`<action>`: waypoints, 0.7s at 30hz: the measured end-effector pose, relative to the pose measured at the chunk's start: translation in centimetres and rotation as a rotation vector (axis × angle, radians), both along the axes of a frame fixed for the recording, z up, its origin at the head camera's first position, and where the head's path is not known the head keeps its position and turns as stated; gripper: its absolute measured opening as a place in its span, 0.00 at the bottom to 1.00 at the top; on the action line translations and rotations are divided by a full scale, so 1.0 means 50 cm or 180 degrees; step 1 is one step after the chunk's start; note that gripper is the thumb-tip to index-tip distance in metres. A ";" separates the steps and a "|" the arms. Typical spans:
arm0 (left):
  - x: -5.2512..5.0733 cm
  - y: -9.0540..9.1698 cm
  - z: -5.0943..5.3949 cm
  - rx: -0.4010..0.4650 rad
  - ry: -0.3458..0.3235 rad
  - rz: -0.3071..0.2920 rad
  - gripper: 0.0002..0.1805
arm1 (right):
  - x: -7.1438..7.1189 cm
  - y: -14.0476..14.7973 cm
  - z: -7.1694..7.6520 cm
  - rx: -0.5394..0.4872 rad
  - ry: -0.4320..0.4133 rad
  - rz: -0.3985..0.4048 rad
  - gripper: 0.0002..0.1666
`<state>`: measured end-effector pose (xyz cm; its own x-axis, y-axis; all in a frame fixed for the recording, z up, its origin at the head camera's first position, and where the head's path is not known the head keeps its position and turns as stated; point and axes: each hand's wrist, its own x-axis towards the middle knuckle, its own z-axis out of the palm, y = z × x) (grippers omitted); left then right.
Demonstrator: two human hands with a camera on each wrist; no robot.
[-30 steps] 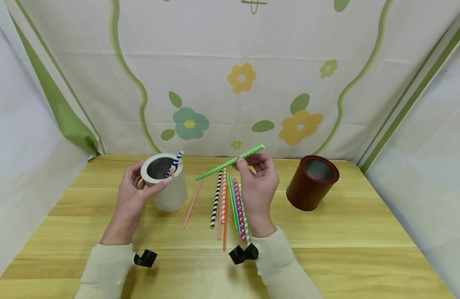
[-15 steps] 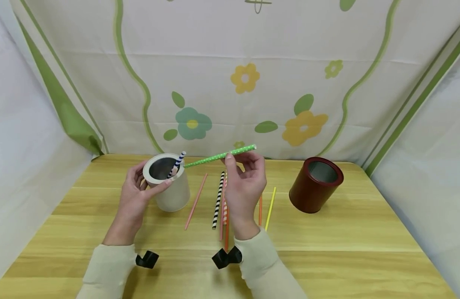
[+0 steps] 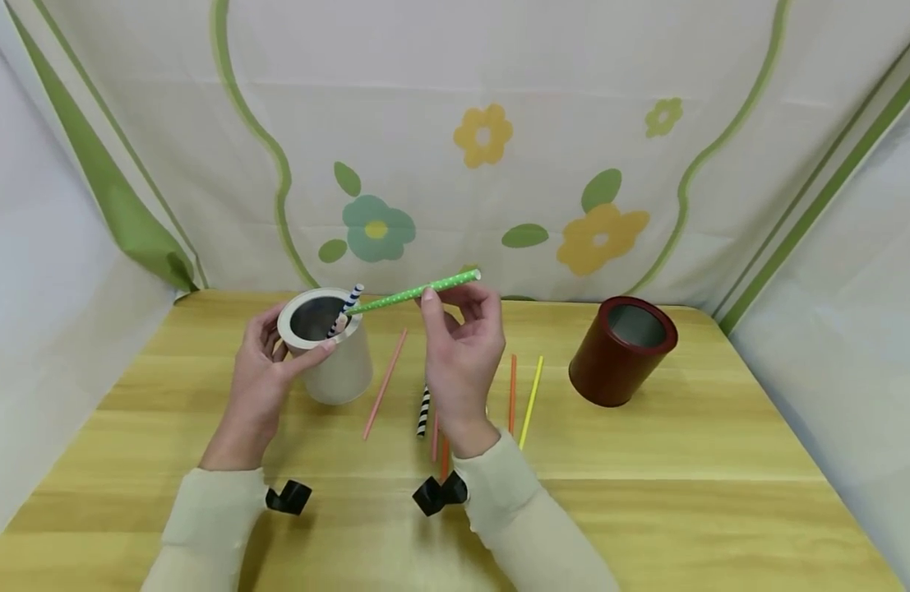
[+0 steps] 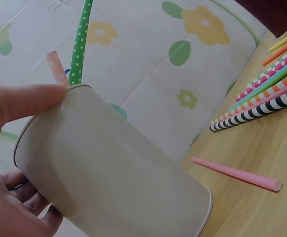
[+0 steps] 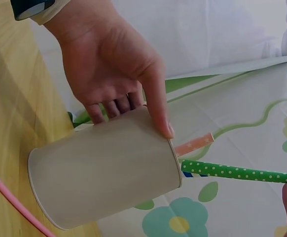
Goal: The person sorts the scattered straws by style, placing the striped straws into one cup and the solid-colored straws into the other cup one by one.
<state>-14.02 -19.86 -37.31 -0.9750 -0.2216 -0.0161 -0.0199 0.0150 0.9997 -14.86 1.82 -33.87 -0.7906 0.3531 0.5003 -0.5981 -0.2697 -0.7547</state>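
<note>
Head view: right grip pinches the green straw, left tip at the mouth of the white can; left grip curls round it (a steeper straw should enter cleaner).

From the head, I'm looking forward and down over a yellowish wood-grain table; both wrist views, close-up, are sharing the off-white cylindrical can.

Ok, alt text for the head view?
Right-hand fingers pinch a green dotted straw at the mouth of a white canister that left-hand fingers grip. Loose straws and a dark red canister are on the wooden table.
</note>
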 end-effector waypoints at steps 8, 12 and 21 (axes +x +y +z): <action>-0.002 0.000 0.004 0.0015 0.0060 0.0004 0.51 | -0.007 -0.008 0.006 0.0219 0.0071 -0.0013 0.13; 0.000 0.001 0.004 0.0040 0.0051 0.0001 0.50 | -0.010 -0.011 0.006 0.0282 0.0063 0.0021 0.13; -0.001 0.000 0.003 0.0083 0.0059 -0.0009 0.50 | -0.026 -0.027 0.011 0.0600 0.0003 0.0223 0.14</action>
<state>-14.06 -19.85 -37.17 -0.9758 -0.2186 -0.0039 -0.0015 -0.0112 0.9999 -16.16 0.46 -33.35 -0.8094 0.1973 0.5532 -0.5836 -0.1646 -0.7952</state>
